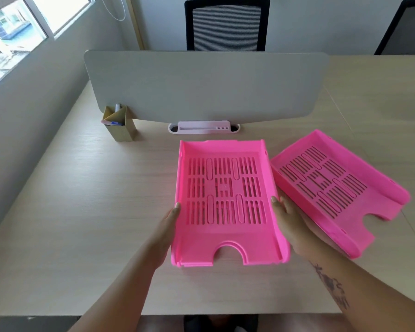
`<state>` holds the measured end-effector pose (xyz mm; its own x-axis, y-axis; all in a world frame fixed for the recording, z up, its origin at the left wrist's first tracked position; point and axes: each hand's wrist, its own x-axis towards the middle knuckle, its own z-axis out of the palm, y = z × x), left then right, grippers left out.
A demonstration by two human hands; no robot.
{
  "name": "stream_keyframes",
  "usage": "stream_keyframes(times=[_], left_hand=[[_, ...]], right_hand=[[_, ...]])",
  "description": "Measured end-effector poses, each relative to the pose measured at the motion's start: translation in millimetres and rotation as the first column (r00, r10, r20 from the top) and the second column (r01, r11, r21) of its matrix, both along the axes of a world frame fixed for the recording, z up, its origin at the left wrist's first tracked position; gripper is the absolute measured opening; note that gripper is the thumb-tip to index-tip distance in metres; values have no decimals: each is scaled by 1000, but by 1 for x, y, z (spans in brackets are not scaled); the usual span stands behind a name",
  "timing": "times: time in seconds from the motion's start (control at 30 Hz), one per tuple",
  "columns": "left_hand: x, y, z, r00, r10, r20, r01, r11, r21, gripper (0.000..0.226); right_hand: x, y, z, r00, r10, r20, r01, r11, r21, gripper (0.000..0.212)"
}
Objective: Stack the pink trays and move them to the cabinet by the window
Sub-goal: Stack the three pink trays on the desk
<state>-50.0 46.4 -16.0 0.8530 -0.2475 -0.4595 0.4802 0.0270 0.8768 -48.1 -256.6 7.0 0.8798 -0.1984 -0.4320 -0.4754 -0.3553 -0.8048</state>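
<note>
Two pink slotted trays lie on the desk. The nearer tray (pixel 225 233) sits straight in front of me, its notched front edge toward me. My left hand (pixel 164 236) grips its left wall and my right hand (pixel 291 226) grips its right wall, thumbs over the rims. The second pink tray (pixel 359 168) lies to the right, turned at an angle, its near left wall close beside my right hand. The cabinet is not in view.
A wooden desk (pixel 94 200) carries a grey divider panel (pixel 206 85) at its back, a gold pen holder (pixel 120 125) at left and a pale cable tray (pixel 203 127). A window (pixel 12 32) is on the left wall. Black chairs (pixel 227 23) stand beyond the divider.
</note>
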Motion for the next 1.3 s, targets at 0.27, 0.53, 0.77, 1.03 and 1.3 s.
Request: stream_keyframes(times=[0.27,0.53,0.77,1.03,1.3], left_hand=[[7,-11,-5,991,64,-121,-83,982,-167,66],[-24,8,6,996,49,70,-50,999,21,54],[-60,8,-22,978,174,120,-194,961,195,23],[-27,31,-17,980,161,115,-187,943,276,37],[-46,26,-20,973,199,120,-225,933,280,34]], right_hand=[[-13,11,-9,966,-227,-125,234,971,41,72],[-38,18,8,989,-111,-96,114,993,19,67],[-62,37,-21,969,-221,-109,221,975,-20,21],[-32,66,-26,939,-342,18,342,939,28,24],[-61,69,-51,917,-394,64,392,919,41,35]])
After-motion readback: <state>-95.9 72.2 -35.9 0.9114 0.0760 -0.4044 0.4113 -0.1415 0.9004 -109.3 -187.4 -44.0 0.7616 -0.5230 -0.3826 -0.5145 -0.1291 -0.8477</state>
